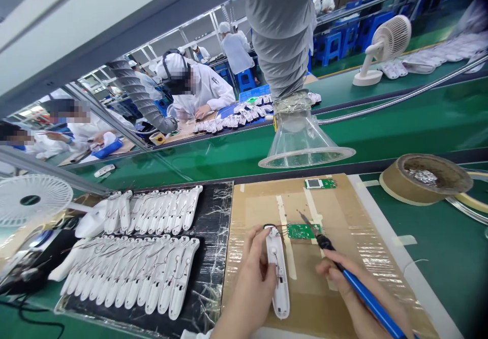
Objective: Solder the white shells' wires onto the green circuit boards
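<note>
My left hand is closed on a long white plastic housing that lies on the cardboard mat. Thin wires lead from the top of the housing to a green circuit board lying just to its right. In my right hand is a soldering iron with a blue handle. Its metal tip is over or beside the upper edge of that board; whether it touches cannot be made out. A second circuit board with a small screen lies near the mat's far edge.
Wired white housings fill a black tray on the left, beside a white fan. A clear fume hood hangs above the mat. A tape roll holding silvery scraps stands at right. Across the green conveyor a co-worker sits.
</note>
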The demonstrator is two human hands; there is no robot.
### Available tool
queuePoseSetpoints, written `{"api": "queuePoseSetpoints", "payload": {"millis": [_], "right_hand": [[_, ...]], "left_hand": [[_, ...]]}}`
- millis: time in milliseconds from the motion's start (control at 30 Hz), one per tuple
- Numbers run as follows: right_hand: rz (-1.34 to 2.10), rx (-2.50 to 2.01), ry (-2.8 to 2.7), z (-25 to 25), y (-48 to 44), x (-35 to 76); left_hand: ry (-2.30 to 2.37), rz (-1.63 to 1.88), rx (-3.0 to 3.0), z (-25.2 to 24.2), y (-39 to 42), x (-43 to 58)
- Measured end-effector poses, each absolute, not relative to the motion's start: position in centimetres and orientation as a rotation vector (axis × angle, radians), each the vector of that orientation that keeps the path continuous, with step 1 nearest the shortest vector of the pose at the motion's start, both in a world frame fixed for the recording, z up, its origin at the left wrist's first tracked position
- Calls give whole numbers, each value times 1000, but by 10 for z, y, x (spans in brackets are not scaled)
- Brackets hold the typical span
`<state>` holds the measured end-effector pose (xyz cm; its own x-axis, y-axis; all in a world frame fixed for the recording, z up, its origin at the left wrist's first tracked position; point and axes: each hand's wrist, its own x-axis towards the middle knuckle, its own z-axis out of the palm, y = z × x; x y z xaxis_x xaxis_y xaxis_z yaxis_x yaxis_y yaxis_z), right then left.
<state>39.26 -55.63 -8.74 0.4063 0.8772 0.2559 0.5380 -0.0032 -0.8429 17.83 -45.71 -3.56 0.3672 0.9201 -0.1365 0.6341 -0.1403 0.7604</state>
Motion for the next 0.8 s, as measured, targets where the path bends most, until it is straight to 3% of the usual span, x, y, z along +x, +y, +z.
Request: {"api": "queuePoseSetpoints", "payload": {"millis": [500,800], "right_hand": [[600,-1447,-1364,-96,-549,358],[584,-1469,-1186,-92,-533,343]], "left_hand": [[1384,686,1912,-53,-464,199],[1333,555,1882,-44,-467,205]]}}
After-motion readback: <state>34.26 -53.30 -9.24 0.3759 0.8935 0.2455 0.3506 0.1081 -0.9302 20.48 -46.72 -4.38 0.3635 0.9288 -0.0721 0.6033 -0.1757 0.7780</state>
